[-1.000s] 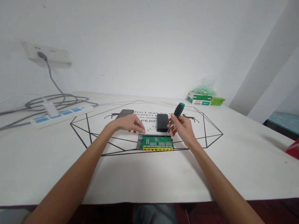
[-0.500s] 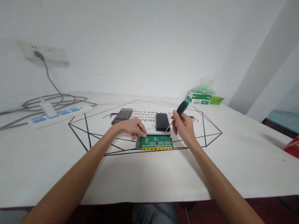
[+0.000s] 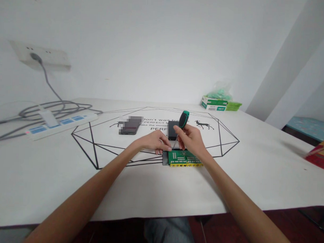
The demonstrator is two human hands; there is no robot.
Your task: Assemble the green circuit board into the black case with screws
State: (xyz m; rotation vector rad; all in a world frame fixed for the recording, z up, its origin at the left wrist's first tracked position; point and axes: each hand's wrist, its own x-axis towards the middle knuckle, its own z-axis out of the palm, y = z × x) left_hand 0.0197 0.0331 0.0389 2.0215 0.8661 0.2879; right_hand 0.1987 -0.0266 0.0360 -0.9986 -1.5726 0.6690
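A green circuit board (image 3: 180,158) with a row of yellow ports along its near edge lies in a dark, shallow metal tray (image 3: 165,159) on the table. At the tray's back left corner, my left hand (image 3: 157,142) is closed, thumb and fingertips gripping the board's edge. My right hand (image 3: 191,138) holds a screwdriver (image 3: 183,118) with a black and green handle, tilted, its shaft pointing down. The screwdriver's tip meets the board's back left area close to my left fingertips. My right hand and forearm cover the board's right part.
Behind the board lies a black box-shaped cover (image 3: 172,130), partly hidden by my right hand. A smartphone (image 3: 131,126) is to its left. A power strip (image 3: 63,125) with coiled grey cables is at the left, and green-and-white boxes (image 3: 214,103) stand at the back right.
The circuit board and tray have shifted right along with my left hand. My right hand has moved left, bringing the screwdriver more upright and its tip to the board's back left corner.
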